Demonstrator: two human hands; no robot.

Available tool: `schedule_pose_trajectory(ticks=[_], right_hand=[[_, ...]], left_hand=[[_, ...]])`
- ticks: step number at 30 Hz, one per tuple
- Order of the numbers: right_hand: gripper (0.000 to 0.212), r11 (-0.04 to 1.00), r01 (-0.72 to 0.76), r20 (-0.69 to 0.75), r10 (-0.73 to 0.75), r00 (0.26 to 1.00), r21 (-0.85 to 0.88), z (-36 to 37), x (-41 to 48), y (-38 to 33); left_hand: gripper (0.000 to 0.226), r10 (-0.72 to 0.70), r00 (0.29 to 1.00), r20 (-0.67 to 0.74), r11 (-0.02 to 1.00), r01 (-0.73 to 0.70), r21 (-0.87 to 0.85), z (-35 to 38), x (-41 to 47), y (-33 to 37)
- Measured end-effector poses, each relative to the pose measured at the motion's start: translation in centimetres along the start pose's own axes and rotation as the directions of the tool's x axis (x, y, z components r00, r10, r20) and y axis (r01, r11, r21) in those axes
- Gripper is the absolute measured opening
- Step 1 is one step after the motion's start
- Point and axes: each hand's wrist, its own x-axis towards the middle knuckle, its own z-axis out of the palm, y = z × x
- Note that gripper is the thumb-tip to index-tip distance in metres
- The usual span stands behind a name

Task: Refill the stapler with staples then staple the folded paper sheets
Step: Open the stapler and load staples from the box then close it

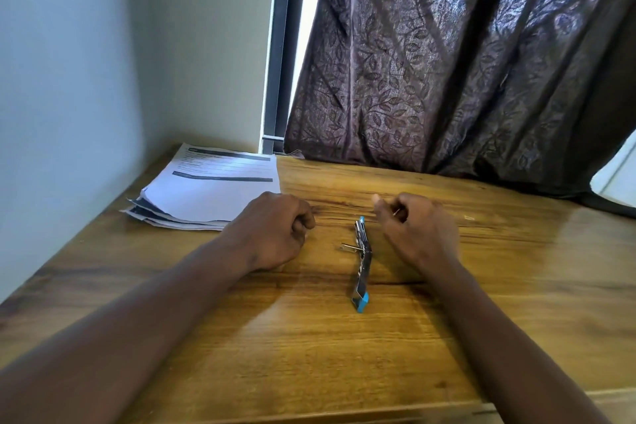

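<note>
A small blue and metal stapler (pixel 362 263) lies opened flat on the wooden table (pixel 309 337), between my two hands. A thin metal strip (pixel 349 246) sticks out of its left side. My left hand (pixel 275 231) rests on the table as a loose fist, just left of the stapler, holding nothing I can see. My right hand (pixel 413 227) hovers right of the stapler's far end, fingers curled, pinching a small metal piece that looks like a strip of staples (pixel 396 212). Folded printed paper sheets (pixel 210 189) lie stacked at the table's back left corner.
A wall stands along the table's left side and a dark patterned curtain (pixel 464 62) hangs behind its back edge. A tiny metal bit (pixel 468 217) lies on the wood to the right of my right hand. The table's front edge is near the bottom.
</note>
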Motion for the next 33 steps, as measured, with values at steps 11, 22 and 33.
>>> schedule_pose_trajectory(ticks=[11,22,33], right_hand=[[0.021,0.997,0.036,0.276,-0.054,0.96,0.073,1.1,-0.4,-1.4],[0.023,0.49,-0.336,0.403,-0.035,0.915,0.805,1.0,-0.8,-2.9],[0.057,0.372,-0.389,0.498,-0.264,0.826,0.843,0.8,-1.5,-3.3]], left_hand=[[0.007,-0.055,0.998,0.005,0.997,0.055,0.061,0.2,0.1,0.3],[0.013,0.009,0.982,-0.189,0.987,-0.04,-0.157,0.4,0.4,0.4],[0.017,-0.06,0.961,-0.271,0.907,-0.061,-0.418,0.2,0.6,0.5]])
